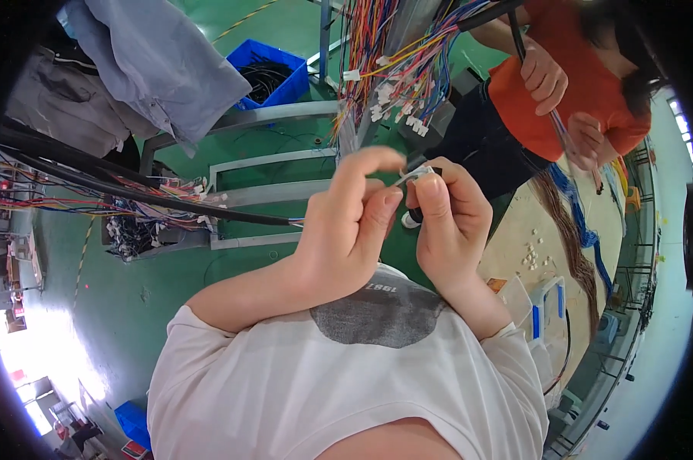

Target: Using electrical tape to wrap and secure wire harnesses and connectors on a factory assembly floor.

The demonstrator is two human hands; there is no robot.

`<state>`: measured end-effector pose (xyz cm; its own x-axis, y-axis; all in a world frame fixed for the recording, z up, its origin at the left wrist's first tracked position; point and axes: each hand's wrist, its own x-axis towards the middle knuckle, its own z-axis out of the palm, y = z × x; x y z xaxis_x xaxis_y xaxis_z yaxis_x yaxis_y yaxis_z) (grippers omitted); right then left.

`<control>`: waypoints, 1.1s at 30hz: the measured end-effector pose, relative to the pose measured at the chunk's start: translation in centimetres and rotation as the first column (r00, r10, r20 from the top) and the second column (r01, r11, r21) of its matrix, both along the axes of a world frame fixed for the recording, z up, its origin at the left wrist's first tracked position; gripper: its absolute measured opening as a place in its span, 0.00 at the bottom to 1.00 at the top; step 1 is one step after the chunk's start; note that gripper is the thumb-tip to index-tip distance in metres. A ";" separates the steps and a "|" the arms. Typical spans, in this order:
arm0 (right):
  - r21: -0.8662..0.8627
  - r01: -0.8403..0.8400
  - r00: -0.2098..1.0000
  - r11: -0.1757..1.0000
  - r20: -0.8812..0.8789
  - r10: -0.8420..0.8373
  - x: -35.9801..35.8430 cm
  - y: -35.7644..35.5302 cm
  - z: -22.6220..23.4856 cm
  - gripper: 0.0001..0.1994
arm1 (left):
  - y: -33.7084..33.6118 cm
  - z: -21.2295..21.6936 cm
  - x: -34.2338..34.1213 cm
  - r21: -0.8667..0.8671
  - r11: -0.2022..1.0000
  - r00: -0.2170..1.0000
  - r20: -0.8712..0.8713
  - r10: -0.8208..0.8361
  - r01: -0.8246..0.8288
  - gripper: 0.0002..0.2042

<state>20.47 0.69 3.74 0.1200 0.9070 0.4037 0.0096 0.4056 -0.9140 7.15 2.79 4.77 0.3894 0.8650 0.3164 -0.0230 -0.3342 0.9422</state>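
Note:
Both my hands are raised close together in front of my chest. My right hand (pixel 455 218) pinches a small white connector (pixel 421 173) between thumb and forefinger. A short pale wire (pixel 404 181) runs from the connector toward my left hand (pixel 342 222). The left thumb presses against the bent fingers at the wire's end, while the left forefinger arches above, slightly blurred. Part of a dark cable piece shows just behind the right fingertips; how it joins the connector is hidden.
Beyond my hands hang bundled coloured wires (pixel 396 73) with white plugs. Black cables (pixel 154 198) cross at left by a metal frame (pixel 273 115). A blue bin (pixel 289 73) holds black cable. At right, a co-worker in an orange top (pixel 549 103) handles cable beside a wooden table (pixel 507 241).

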 end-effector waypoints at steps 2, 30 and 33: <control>0.016 0.016 1.000 1.000 0.000 -0.016 -0.3 0.2 -0.1 0.10 | 0.2 -0.1 0.4 0.106 0.994 0.997 0.066 0.030 -0.037 0.10; 0.199 0.022 0.893 0.980 0.437 -0.109 0.4 -0.6 1.0 0.21 | 1.1 0.0 0.1 -0.469 0.841 0.908 0.415 -0.061 0.271 0.09; 0.090 0.040 0.956 0.995 0.285 -0.064 0.2 -0.6 0.7 0.30 | 1.0 0.3 0.1 -0.529 0.805 0.907 0.420 -0.028 0.269 0.09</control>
<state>20.70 0.07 4.40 0.0341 0.8645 0.5015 0.2901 0.4716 -0.8327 7.29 3.75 5.06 0.4838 0.8731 -0.0607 -0.4154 0.2902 0.8621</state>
